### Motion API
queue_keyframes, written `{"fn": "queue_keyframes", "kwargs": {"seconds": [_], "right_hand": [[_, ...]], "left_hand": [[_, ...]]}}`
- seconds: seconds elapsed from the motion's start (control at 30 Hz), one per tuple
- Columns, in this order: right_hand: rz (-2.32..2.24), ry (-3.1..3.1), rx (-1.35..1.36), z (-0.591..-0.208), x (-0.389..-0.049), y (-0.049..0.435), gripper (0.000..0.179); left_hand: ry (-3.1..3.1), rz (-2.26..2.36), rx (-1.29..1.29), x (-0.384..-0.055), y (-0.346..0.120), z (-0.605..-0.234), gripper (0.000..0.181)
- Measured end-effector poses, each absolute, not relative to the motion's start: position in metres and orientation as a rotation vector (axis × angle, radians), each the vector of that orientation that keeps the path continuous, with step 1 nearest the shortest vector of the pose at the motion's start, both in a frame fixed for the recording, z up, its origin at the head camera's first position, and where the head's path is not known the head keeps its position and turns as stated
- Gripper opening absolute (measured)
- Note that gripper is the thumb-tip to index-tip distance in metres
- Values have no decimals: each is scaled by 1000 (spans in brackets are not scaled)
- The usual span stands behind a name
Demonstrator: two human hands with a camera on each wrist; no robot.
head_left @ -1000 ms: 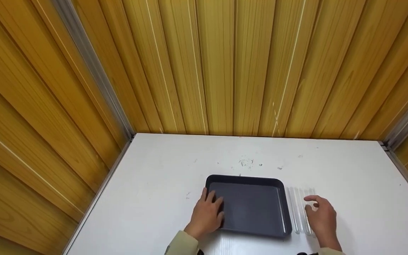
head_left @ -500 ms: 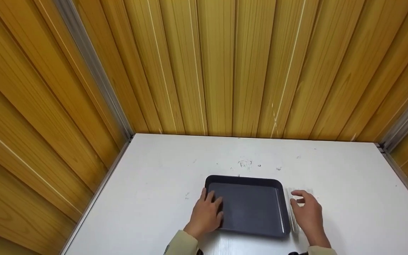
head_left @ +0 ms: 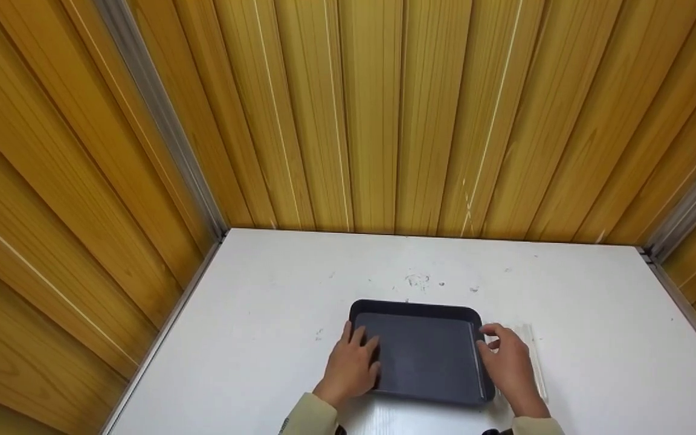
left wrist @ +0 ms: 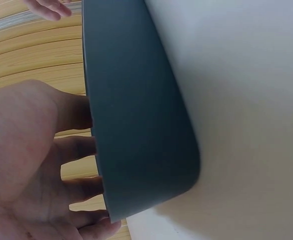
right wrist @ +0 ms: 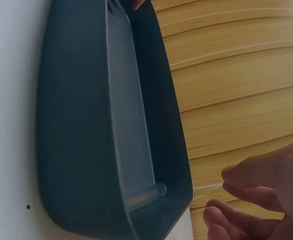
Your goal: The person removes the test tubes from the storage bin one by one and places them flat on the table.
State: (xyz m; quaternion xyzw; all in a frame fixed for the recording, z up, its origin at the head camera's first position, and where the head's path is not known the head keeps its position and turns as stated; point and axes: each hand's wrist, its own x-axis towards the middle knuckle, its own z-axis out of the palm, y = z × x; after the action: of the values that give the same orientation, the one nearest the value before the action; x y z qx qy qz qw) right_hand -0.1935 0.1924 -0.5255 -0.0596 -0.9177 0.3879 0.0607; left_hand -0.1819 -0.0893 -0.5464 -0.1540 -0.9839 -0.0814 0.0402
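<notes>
A dark grey rectangular tray (head_left: 423,356) lies on the white table. My left hand (head_left: 348,367) rests over its left rim; in the left wrist view, the spread fingers (left wrist: 76,147) reach over to the inner side. My right hand (head_left: 508,365) hovers by the right rim, with thumb and index finger bent and a gap between them. Nothing shows in that gap in the right wrist view. One clear round-ended tube (right wrist: 147,196), like a test tube, lies inside the tray along its right wall. More clear tubes (head_left: 538,368) lie to the tray's right, partly hidden by my right hand.
The white table (head_left: 287,290) carries dark scuff marks (head_left: 417,281) behind the tray. Wood-patterned panels (head_left: 372,121) enclose the back and sides, with grey metal strips (head_left: 161,115) along the corners.
My right hand has moved left from above the clear tubes to the tray's right rim, uncovering the tubes on the right. The left hand and the tray stay in place.
</notes>
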Motion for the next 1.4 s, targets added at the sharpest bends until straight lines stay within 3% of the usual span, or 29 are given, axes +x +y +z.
{"fn": "queue_keyframes", "kwargs": {"seconds": [0.3,0.87,1.4], "right_hand": [[1189,-2816,-80,-526,-195,178,31],[1024,-3089,14,-533,-198,156,50],[875,-3023,58,-549,-197,153,40]], "left_hand": [[-3019,-248,-463,-183,-91,-548,44],[-3021,-309,-472,-183,-91,-548,43],[-3014,-261,-495,-182,-90,-546,44]]}}
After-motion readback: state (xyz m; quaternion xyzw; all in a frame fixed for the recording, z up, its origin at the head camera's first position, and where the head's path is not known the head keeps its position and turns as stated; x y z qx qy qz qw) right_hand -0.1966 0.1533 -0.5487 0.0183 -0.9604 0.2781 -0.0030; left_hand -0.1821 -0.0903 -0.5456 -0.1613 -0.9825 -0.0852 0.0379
